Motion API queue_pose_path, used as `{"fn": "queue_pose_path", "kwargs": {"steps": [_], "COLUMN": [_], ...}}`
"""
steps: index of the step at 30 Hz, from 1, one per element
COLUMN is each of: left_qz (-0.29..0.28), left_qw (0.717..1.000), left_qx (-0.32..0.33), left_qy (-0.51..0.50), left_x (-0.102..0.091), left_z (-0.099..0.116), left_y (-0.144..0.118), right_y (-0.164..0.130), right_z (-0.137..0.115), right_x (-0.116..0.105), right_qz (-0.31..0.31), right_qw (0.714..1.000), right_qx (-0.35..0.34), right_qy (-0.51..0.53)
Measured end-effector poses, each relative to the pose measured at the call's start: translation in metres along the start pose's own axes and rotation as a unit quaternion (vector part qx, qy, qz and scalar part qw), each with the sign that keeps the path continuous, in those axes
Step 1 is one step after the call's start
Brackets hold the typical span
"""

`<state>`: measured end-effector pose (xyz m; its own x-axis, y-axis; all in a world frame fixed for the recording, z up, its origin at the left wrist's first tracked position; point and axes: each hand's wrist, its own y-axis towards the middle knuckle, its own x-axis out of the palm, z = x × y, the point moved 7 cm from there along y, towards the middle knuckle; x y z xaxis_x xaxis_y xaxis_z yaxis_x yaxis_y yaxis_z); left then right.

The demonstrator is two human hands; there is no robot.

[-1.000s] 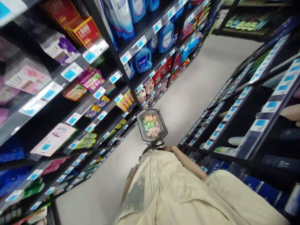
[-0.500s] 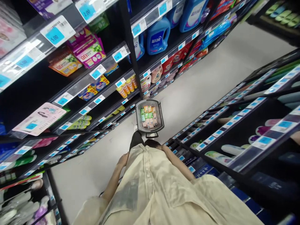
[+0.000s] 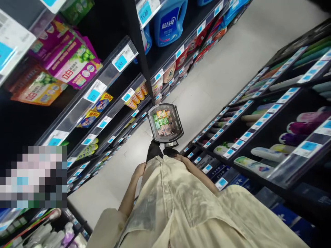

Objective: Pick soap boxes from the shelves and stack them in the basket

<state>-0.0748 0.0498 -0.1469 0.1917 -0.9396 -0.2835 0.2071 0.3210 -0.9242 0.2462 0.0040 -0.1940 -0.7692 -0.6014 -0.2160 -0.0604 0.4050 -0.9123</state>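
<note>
Left hand (image 3: pixel 140 169) and right hand (image 3: pixel 178 157): near shirt (image 3: pixel 168 196) hem; grip of each cannot be determined. Shopping basket (image 3: pixel 178 124): small packs (image 3: pixel 162 121) lie nearer its left edge.

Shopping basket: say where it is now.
The shopping basket is at the middle of the head view, just beyond the person's dark trouser legs, with the lower end of a black shelf post at its upper left.

- My cream, button-front cloth shirt (image 3: pixel 181 196): greyish over one pocket.
- My long cloth trousers (image 3: pixel 153 151): black.
- The grey plastic basket (image 3: pixel 177 124): dark rim, hole-dotted walls.
- Its small rectangular packs (image 3: pixel 162 122): green, orange, pale pink.
- The handled blue plastic bottle (image 3: pixel 168 26): deeper blue label, white lettering.
- Rectangular price tags (image 3: pixel 125 58): white with blue blocks.
</note>
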Motion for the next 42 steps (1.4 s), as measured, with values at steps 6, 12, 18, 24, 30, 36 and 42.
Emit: {"fn": "queue_pose_path", "kwargs": {"steps": [6, 12, 18, 24, 30, 36, 42], "left_qz": [-0.013, -0.034, 0.009, 0.054, 0.058, 0.066, 0.054], "left_qw": [1.000, 0.997, 0.991, 0.986, 0.992, 0.996, 0.985], "left_qx": [-0.006, -0.011, 0.057, 0.129, 0.108, -0.029, -0.149], "left_qy": [0.010, 0.075, 0.118, 0.089, 0.034, -0.057, -0.067], "left_x": [-0.052, -0.130, -0.225, -0.260, -0.209, -0.104, 0.018], "left_z": [-0.020, -0.019, 0.044, 0.117, 0.132, 0.103, 0.141], "left_y": [0.039, 0.100, 0.176, 0.215, 0.220, 0.172, 0.116], "right_y": [0.026, 0.045, 0.050, 0.039, 0.034, 0.053, 0.091], "right_z": [-0.010, -0.039, -0.054, -0.029, 0.018, 0.081, 0.149], "right_x": [0.004, 0.004, 0.015, 0.007, -0.020, -0.072, -0.129], "right_qz": [0.024, 0.079, 0.081, 0.101, 0.114, 0.088, 0.077], "right_qw": [0.995, 0.982, 0.972, 0.965, 0.969, 0.988, 0.992], "right_qx": [0.069, 0.073, 0.068, 0.100, 0.110, 0.086, 0.086], "right_qy": [0.068, 0.156, 0.209, 0.219, 0.188, 0.091, 0.043]}}
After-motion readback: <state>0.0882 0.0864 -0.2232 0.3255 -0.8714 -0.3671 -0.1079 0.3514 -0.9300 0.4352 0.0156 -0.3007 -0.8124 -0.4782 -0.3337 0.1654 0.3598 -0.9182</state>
